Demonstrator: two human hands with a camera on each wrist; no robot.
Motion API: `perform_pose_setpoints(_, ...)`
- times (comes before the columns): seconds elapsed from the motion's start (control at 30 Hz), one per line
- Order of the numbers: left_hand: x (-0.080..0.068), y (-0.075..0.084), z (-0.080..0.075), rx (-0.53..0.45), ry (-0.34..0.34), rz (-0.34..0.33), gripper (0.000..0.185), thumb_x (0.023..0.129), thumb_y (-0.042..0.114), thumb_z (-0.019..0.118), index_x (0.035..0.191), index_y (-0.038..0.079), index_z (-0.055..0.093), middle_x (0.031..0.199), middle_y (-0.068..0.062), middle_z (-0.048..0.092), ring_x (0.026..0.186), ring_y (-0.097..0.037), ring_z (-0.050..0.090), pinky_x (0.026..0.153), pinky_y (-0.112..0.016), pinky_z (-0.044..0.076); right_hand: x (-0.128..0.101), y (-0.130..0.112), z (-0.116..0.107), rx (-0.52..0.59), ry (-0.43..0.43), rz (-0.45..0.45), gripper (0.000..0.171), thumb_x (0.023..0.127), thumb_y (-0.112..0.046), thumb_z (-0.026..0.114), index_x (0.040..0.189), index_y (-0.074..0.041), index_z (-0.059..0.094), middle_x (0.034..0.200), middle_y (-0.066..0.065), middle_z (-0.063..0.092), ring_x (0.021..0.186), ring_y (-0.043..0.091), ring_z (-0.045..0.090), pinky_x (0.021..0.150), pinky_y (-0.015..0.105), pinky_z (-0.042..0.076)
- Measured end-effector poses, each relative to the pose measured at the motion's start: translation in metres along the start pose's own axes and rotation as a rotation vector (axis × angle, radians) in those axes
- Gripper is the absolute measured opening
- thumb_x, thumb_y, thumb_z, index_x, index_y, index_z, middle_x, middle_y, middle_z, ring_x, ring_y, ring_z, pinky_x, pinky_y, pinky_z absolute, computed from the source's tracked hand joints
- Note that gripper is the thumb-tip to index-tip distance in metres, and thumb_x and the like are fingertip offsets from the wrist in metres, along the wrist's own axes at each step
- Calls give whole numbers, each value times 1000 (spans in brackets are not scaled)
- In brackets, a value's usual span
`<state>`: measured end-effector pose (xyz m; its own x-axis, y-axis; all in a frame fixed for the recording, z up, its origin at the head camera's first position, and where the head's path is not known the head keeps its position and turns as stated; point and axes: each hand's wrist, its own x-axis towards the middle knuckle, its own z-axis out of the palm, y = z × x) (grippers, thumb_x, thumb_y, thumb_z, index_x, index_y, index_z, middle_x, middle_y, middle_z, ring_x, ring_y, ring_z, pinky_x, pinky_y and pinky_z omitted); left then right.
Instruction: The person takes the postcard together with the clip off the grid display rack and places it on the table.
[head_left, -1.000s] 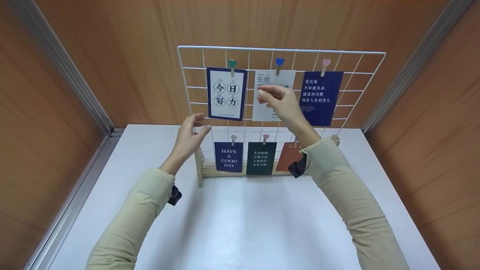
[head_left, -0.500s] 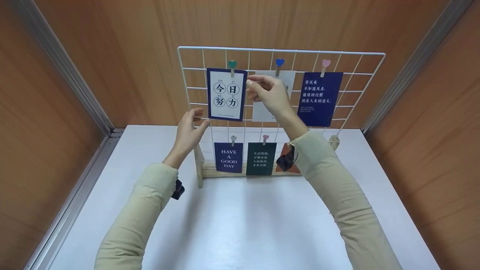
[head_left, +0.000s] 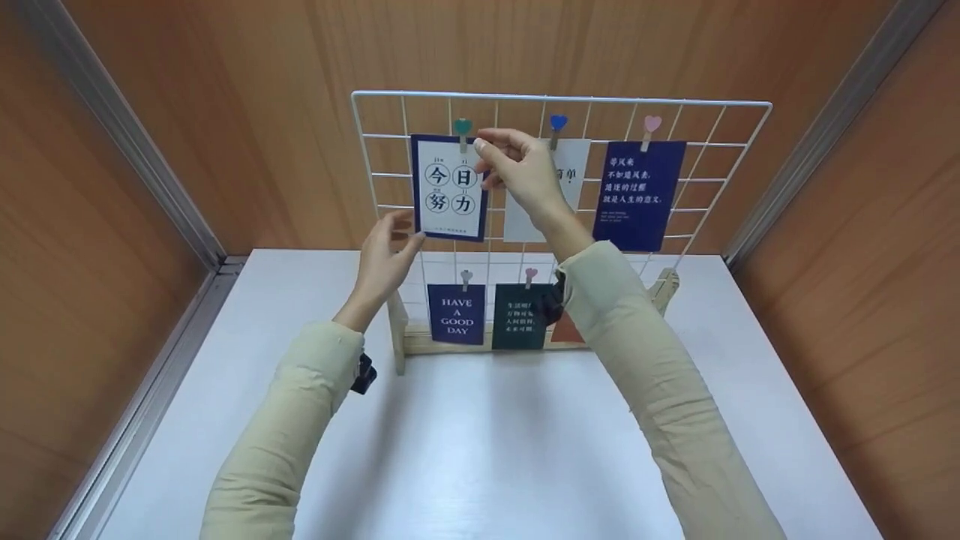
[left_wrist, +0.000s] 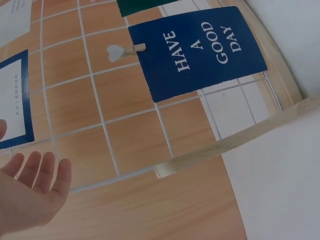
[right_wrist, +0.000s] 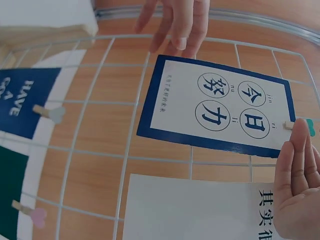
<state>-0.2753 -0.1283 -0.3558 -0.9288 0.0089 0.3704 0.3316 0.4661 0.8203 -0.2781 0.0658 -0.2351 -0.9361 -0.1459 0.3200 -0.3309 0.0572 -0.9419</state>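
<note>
A white card with a dark blue border [head_left: 448,191] hangs at the upper left of a white wire grid, under a green heart clothespin [head_left: 463,127]. My left hand [head_left: 384,259] is at the card's lower left corner, thumb tip right at its edge, fingers loosely bent. In the left wrist view the left hand's fingers [left_wrist: 45,172] curve loosely below the card's corner. My right hand [head_left: 525,176] overlaps the card's upper right corner. In the right wrist view its fingers [right_wrist: 298,170] extend nearly straight, tips close beside the clothespin; the thumb is hidden there.
The wire grid [head_left: 562,98] stands on a wooden base [head_left: 442,346] on a white table [head_left: 450,450]. A white card [head_left: 574,161] and a navy card [head_left: 640,199] hang on the right. Below hang purple [head_left: 457,334], green [head_left: 517,337] and orange cards. Wooden panels [head_left: 225,112] surround the table.
My right hand has moved left and slightly up, from in front of the middle white card to the blue-bordered card's upper right. My left hand has moved slightly right and up to the card's corner.
</note>
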Motion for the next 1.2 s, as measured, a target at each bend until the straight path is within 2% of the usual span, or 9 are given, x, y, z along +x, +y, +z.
perform_pose_setpoints(0.17, 1, -1, 2, -9, 3, 27, 37, 88, 16, 53, 122, 2, 45, 110, -10, 51, 100, -21, 48, 85, -29, 39, 3, -6, 5, 12, 5, 0, 28, 88, -12, 55, 114, 0, 55, 77, 13, 60, 59, 19, 55, 64, 25, 48)
perform_pose_setpoints(0.3, 1, -1, 3, -13, 9, 28, 36, 88, 16, 54, 121, 3, 46, 109, -9, 52, 98, -20, 48, 84, -29, 40, 4, -12, 9, -7, 10, 4, 31, 88, -13, 54, 117, -2, 54, 78, 12, 60, 60, 19, 56, 66, 27, 48)
perform_pose_setpoints(0.5, 1, -1, 4, -35, 5, -2, 35, 88, 15, 53, 120, 3, 46, 108, -11, 53, 96, -20, 51, 82, -30, 41, 7, -18, 11, -27, 36, 40, 35, 89, -15, 54, 122, -5, 50, 80, 12, 60, 62, 21, 56, 69, 28, 48)
perform_pose_setpoints(0.77, 1, -1, 5, -98, -21, -54, 33, 89, 15, 52, 119, 4, 43, 109, -9, 51, 98, -19, 50, 83, -27, 40, 6, -21, 18, -37, 26, 89, 38, 91, -18, 49, 127, -6, 45, 73, 12, 60, 62, 20, 58, 65, 26, 47)
perform_pose_setpoints(0.93, 2, -1, 7, -113, -5, -58, 30, 89, 12, 51, 117, 3, 45, 106, -9, 52, 96, -19, 50, 82, -26, 40, 12, -15, 20, -42, 41, 116, 39, 91, -21, 49, 127, -6, 45, 74, 11, 60, 62, 21, 58, 65, 27, 47)
perform_pose_setpoints(1.2, 3, -4, 7, -73, 26, -41, 23, 90, 12, 50, 110, 1, 51, 99, -9, 55, 92, -19, 51, 81, -27, 40, 31, 7, 18, -16, 53, 106, 34, 89, -23, 53, 120, -10, 53, 73, 11, 61, 56, 17, 58, 61, 28, 48)
